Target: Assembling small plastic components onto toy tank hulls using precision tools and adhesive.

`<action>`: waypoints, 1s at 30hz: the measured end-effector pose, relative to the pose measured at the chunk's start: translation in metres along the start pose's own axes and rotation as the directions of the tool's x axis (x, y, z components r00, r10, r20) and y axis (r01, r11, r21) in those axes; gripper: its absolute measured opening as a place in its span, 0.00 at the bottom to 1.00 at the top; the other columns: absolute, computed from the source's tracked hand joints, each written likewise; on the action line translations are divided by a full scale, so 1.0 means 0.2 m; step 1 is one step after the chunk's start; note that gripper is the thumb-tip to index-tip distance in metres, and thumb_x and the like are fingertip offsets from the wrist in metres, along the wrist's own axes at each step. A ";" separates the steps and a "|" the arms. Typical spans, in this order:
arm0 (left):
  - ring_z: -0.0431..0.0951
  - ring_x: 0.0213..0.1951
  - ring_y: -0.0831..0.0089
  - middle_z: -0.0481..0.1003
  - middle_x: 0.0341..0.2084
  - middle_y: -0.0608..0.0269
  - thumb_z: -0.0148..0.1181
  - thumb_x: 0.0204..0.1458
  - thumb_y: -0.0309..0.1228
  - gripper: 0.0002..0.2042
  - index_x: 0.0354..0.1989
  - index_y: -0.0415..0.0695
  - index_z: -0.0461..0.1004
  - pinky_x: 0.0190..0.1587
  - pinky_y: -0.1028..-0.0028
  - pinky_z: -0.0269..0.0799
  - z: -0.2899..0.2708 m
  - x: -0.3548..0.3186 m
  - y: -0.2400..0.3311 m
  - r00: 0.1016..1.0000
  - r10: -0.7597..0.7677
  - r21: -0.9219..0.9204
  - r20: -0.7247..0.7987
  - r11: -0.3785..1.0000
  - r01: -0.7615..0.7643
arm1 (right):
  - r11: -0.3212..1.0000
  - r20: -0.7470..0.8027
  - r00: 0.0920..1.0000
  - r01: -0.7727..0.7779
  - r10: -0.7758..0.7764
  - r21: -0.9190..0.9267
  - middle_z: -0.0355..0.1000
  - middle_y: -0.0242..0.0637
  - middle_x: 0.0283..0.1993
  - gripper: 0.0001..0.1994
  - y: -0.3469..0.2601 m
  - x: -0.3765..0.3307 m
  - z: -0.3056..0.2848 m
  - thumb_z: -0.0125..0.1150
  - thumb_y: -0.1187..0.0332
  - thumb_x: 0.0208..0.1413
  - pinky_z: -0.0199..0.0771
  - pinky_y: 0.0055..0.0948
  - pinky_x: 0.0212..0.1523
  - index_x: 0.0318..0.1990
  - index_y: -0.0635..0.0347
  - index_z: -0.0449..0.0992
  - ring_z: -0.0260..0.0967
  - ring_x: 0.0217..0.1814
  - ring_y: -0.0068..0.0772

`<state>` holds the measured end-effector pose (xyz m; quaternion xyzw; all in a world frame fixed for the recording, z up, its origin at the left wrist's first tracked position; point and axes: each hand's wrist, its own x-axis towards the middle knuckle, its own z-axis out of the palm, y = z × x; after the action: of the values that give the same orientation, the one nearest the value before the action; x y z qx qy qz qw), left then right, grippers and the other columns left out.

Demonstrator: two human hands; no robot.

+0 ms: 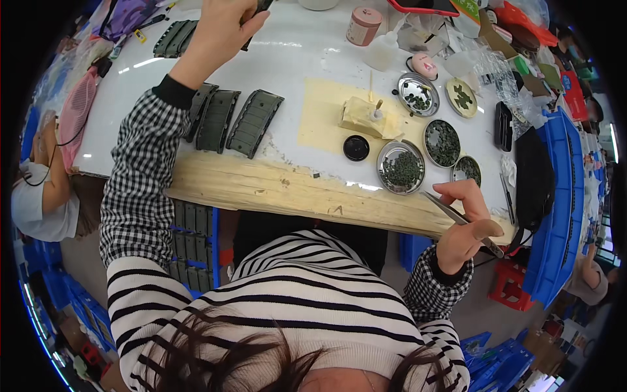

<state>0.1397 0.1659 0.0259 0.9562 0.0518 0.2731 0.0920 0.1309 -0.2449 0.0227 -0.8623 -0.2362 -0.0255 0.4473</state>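
At the far left of the table my left hand (225,29) is closed on a dark panel (262,6), mostly covered by my fingers. Nearer to me lie similar dark green ribbed panels, one (255,123) apart and another (217,121) beside it; more of them (175,38) sit farther back. My right hand (464,225) grips metal tweezers (447,208) over the front edge, tips toward the dishes. Closest to those tips is a round metal dish (386,185) of small dark green pieces. Two more dishes, one larger (426,145) and one smaller (456,171), hold similar pieces.
Behind the dishes are a metal tin (436,108), a cream lid (471,112) with dark pieces, and a yellowish block (358,117) with a stick. A black round cap (356,148), a pink jar (363,26) and a blue bin (558,209) stand around.
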 end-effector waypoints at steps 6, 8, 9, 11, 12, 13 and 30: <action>0.78 0.45 0.62 0.72 0.44 0.52 0.51 0.60 0.35 0.18 0.54 0.39 0.60 0.50 0.65 0.77 -0.26 -0.39 0.42 0.940 -0.263 -0.902 0.215 0.315 0.295 | 0.990 0.144 0.984 0.095 -0.109 0.100 0.74 0.39 0.32 0.22 0.05 0.05 0.06 0.47 0.55 0.62 0.69 0.23 0.38 0.39 0.69 0.78 0.71 0.35 0.28; 0.78 0.46 0.62 0.69 0.40 0.57 0.57 0.54 0.38 0.37 0.67 0.37 0.46 0.48 0.64 0.79 -0.34 -0.50 0.54 0.877 -0.274 -0.900 0.395 0.074 0.429 | 0.976 0.073 0.986 0.139 -0.153 0.168 0.74 0.39 0.30 0.12 0.06 0.07 0.13 0.65 0.81 0.47 0.68 0.24 0.33 0.42 0.68 0.78 0.68 0.29 0.29; 0.78 0.42 0.67 0.67 0.36 0.63 0.60 0.52 0.39 0.41 0.69 0.36 0.44 0.46 0.65 0.80 -0.35 -0.54 0.61 0.825 -0.304 -0.870 0.476 -0.025 0.493 | 0.973 0.085 0.983 0.149 -0.166 0.176 0.73 0.39 0.30 0.11 0.08 0.08 0.15 0.64 0.80 0.49 0.68 0.24 0.33 0.42 0.68 0.78 0.68 0.29 0.28; 0.76 0.38 0.72 0.65 0.37 0.66 0.60 0.53 0.37 0.38 0.68 0.36 0.48 0.43 0.68 0.81 -0.28 -0.63 0.58 0.749 -0.219 -0.779 0.625 -0.221 0.586 | 0.971 0.100 0.978 0.164 -0.183 0.171 0.73 0.39 0.30 0.08 0.10 0.09 0.15 0.62 0.78 0.52 0.68 0.23 0.32 0.41 0.68 0.78 0.68 0.29 0.27; 0.75 0.36 0.74 0.65 0.39 0.66 0.60 0.53 0.35 0.36 0.67 0.37 0.49 0.42 0.70 0.80 -0.24 -0.67 0.59 0.733 -0.224 -0.759 0.643 -0.317 0.569 | 0.976 0.103 0.985 0.118 -0.139 0.183 0.73 0.39 0.29 0.08 0.10 0.08 0.16 0.61 0.77 0.53 0.68 0.23 0.31 0.41 0.68 0.78 0.68 0.29 0.26; 0.74 0.35 0.75 0.66 0.41 0.66 0.60 0.54 0.33 0.34 0.67 0.38 0.51 0.41 0.72 0.80 -0.20 -0.69 0.63 0.717 -0.225 -0.732 0.659 -0.411 0.544 | 0.979 0.104 0.990 0.073 -0.094 0.193 0.73 0.39 0.29 0.07 0.11 0.07 0.17 0.61 0.76 0.54 0.67 0.23 0.31 0.40 0.68 0.78 0.67 0.28 0.25; 0.77 0.47 0.63 0.66 0.54 0.48 0.44 0.64 0.29 0.19 0.63 0.46 0.54 0.48 0.65 0.78 -0.12 -0.74 0.82 0.730 -0.240 -0.747 0.640 -0.416 0.518 | 0.985 0.092 0.981 0.169 -0.172 0.046 0.72 0.39 0.27 0.05 0.11 0.10 0.24 0.59 0.74 0.56 0.64 0.23 0.25 0.36 0.67 0.78 0.65 0.23 0.25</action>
<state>0.0098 -0.0123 0.0038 0.4457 0.1512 0.0648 0.8799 0.1509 -0.2106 -0.0181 -0.8304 -0.3308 -0.0181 0.4481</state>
